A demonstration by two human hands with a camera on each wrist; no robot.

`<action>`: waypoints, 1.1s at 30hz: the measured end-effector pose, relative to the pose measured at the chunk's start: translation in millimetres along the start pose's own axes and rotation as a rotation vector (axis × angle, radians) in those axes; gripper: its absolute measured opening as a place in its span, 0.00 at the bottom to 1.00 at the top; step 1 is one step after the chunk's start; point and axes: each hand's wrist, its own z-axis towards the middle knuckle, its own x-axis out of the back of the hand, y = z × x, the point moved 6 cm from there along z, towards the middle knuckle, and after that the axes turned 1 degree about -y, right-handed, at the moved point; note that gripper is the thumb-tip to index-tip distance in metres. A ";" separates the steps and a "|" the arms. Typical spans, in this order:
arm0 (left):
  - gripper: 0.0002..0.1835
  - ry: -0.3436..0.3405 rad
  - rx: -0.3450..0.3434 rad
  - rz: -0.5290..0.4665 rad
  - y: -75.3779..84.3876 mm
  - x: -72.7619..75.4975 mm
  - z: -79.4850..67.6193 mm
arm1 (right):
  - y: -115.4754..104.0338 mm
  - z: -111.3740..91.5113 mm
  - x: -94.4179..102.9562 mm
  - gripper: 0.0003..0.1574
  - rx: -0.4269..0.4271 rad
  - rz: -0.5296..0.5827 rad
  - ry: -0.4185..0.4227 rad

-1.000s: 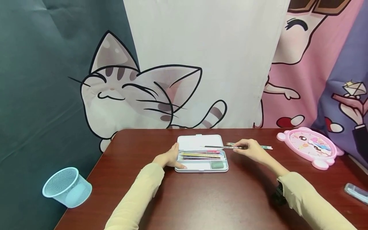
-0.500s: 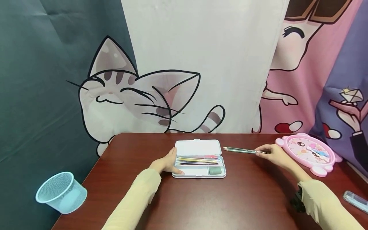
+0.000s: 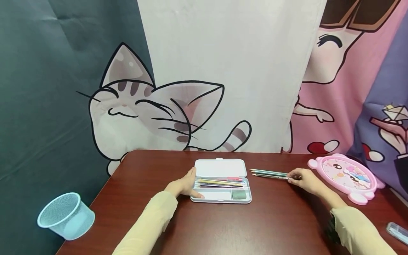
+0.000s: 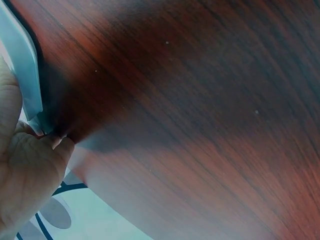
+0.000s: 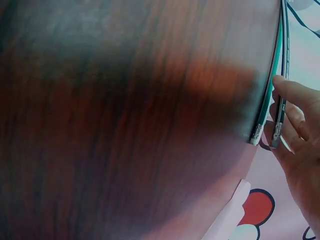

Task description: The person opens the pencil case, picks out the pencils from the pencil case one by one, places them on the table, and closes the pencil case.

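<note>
An open white pencil case (image 3: 220, 168) lies on the table, its lid folded back. Several pencils (image 3: 220, 183) fill its upper compartment, and a grey-green eraser (image 3: 239, 194) sits at lower right. My left hand (image 3: 182, 185) holds the case's left end, thumb over the front rim; in the left wrist view the case's edge (image 4: 27, 65) is beside the fingers. To the right, my right hand (image 3: 306, 181) pinches a dark pencil (image 5: 285, 50) near its blunt end. Alongside it lies a green pencil (image 5: 264, 107), and both tips point toward the case.
A pink cartoon clock (image 3: 347, 177) lies to the right of my right hand. A light-blue mesh basket (image 3: 68, 217) is at the far left by the table's edge. At the far right is a small clear case (image 3: 397, 232). A printed curtain (image 3: 255, 71) hangs behind the table (image 3: 223, 230).
My right hand has carried the dark pencil from near the case rightward and down beside the green pencil. The left hand has stayed on the case. The head view has shifted slightly.
</note>
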 end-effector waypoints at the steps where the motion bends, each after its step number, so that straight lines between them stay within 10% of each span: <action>1: 0.63 0.003 -0.005 0.008 0.1 0.5 0.4 | -1.3 0.4 0.2 0.07 0.023 -0.008 0.013; 23: 0.63 0.021 0.000 -0.036 -4.3 -2.4 -0.2 | -5.2 5.0 -4.8 0.09 -0.057 -0.176 0.005; 33: 0.63 0.021 -0.011 -0.014 -2.2 -2.9 -0.2 | -56.9 30.7 -26.3 0.09 0.104 -0.023 0.097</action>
